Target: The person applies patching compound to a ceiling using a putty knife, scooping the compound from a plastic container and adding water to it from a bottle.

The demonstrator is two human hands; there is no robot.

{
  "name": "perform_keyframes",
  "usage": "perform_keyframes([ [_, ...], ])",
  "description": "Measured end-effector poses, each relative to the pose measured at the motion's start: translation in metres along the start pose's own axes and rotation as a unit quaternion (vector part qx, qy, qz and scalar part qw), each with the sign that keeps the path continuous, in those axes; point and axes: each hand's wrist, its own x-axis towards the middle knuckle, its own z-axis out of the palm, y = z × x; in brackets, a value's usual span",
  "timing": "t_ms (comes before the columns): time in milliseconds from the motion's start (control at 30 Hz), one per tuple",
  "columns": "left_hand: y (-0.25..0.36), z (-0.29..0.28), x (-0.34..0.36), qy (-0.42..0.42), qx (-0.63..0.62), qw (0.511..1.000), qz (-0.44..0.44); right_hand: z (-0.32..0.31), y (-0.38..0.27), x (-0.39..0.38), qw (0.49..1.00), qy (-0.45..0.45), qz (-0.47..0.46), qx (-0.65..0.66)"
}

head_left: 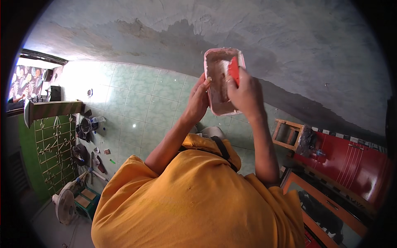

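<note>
R hand [247,94] is closed around red tool [234,71]; tool sits inside R part of pink tub [226,108], its far end hidden or unclear. L hand [197,101] grips L side of tub, thumb over rim. Tub is rect., held up in front of person, long axis approx. fore-aft; interior is coated w/ brownish paste [216,76], plus whiter patch just L of tool. Person wears orange shirt [194,202]. Beyond tub: grey wall [289,37], w/ darker irreg. band along its lower part. Below: green tiled floor [142,89]. R side: wooden frame [288,134] next to red panel [343,159]. Far L: metal lattice [53,153] against green surface; lower L: white fan [65,206], just beside green stool [84,211].
</note>
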Motion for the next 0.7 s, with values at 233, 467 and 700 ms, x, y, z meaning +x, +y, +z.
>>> perform_keyframes([
  [233, -0.005, 0.005, -0.003, 0.010, 0.027, 1.000, -0.003, 0.005, 0.002, -0.025, 1.000, 0.008, -0.026, 0.004],
  [467, -0.019, 0.019, -0.013, -0.003, -0.001, 1.000, 0.025, -0.008, 0.005, -0.032, 0.999, -0.002, -0.021, 0.044],
  [700, -0.025, 0.045, -0.034, 0.005, 0.008, 0.999, 0.040, -0.041, 0.017, -0.041, 0.999, -0.008, 0.005, 0.038],
])
